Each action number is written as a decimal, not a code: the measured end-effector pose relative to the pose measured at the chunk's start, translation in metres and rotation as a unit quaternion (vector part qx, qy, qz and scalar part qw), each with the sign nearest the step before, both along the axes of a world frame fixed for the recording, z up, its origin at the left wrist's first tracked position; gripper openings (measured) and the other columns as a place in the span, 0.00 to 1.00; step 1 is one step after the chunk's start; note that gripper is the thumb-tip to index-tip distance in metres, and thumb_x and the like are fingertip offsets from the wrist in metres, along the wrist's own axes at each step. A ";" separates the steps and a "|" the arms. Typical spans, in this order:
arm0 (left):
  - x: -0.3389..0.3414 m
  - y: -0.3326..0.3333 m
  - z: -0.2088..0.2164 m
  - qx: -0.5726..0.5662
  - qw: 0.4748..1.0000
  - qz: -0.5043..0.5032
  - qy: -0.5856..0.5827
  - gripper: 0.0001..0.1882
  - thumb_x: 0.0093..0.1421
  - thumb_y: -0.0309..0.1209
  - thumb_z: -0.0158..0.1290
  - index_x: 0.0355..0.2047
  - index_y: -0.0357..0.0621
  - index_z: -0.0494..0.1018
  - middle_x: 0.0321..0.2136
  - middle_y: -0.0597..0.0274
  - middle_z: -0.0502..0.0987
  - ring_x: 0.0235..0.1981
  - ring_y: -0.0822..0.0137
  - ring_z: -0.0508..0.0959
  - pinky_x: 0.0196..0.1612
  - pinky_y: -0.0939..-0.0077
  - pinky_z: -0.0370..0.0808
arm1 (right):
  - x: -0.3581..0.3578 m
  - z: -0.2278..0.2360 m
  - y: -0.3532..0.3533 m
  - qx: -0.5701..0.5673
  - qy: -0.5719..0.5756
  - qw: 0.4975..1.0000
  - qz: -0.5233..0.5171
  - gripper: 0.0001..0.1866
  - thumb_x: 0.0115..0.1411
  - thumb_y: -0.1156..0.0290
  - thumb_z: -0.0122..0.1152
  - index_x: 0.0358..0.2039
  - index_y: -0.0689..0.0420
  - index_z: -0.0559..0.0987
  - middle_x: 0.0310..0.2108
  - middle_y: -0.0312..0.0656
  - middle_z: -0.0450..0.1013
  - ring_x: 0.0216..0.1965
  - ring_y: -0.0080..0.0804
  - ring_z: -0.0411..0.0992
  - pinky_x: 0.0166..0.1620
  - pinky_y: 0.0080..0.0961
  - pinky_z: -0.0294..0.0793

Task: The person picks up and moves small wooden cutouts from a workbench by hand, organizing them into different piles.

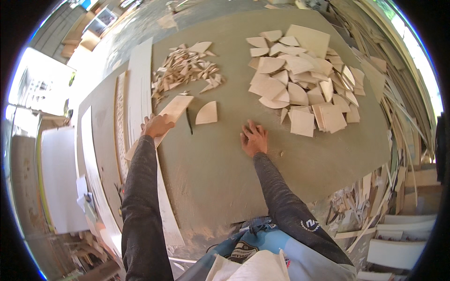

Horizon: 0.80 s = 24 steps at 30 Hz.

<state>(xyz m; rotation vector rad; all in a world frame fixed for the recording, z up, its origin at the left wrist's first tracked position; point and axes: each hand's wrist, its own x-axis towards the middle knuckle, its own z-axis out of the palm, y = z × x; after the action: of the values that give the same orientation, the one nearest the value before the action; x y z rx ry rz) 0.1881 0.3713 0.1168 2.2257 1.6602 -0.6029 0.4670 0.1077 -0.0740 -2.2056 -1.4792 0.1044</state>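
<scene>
My left hand is closed over a narrow, pale wooden strip, which lies slantwise across the left side of the table. My right hand rests near the table's middle, fingers bent and a little apart, with nothing visible in them. Between the hands lies a quarter-round piece of thin wood. A thin dark tool, its kind unclear, is beside the strip's far end. Beyond my left hand is a heap of small pointed wood offcuts. At the far right spreads a large pile of curved-edged wood pieces.
The brown board tabletop reaches my waist. Long white boards run along its left side. Long timber strips lean at the right, and wood scraps lie below the table's right edge.
</scene>
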 end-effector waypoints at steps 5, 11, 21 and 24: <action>0.029 0.045 -0.008 0.054 0.998 -0.030 0.002 0.33 0.58 0.57 0.53 0.61 0.60 0.74 0.66 0.44 0.65 0.67 0.29 0.58 0.66 0.25 0.50 | -0.005 0.010 0.000 -0.015 0.025 1.000 0.004 0.19 0.65 0.58 0.57 0.53 0.47 0.83 0.65 0.35 0.65 0.60 0.42 0.62 0.66 0.50 0.61; 0.044 -0.003 0.045 0.118 0.989 0.019 -0.082 0.29 0.62 0.58 0.51 0.62 0.70 0.71 0.68 0.32 0.58 0.68 0.23 0.55 0.64 0.19 0.49 | 0.005 0.000 -0.002 0.022 0.016 1.000 0.002 0.16 0.64 0.60 0.58 0.48 0.50 0.84 0.61 0.39 0.70 0.59 0.44 0.65 0.63 0.47 0.65; -0.231 -0.185 -0.066 0.132 0.920 0.204 -0.308 0.39 0.64 0.57 0.55 0.72 0.60 0.61 0.64 0.20 0.62 0.70 0.28 0.57 0.71 0.43 0.54 | 0.006 0.072 0.020 0.290 0.724 0.622 -0.069 0.24 0.70 0.52 0.53 0.37 0.62 0.82 0.35 0.45 0.80 0.42 0.33 0.75 0.56 0.35 0.66; -0.271 -0.256 -0.102 0.136 0.915 0.302 -0.230 0.37 0.65 0.54 0.55 0.71 0.57 0.62 0.64 0.30 0.66 0.71 0.39 0.59 0.69 0.48 0.58 | -0.038 0.242 0.004 0.309 0.831 0.376 0.269 0.32 0.70 0.41 0.45 0.39 0.63 0.79 0.41 0.48 0.77 0.48 0.41 0.70 0.54 0.33 0.62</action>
<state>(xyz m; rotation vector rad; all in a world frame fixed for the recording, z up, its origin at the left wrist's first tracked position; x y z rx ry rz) -0.0831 0.1154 0.0152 1.6614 2.0844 0.3032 0.4288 0.1117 0.1678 -0.1122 -0.5025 1.2568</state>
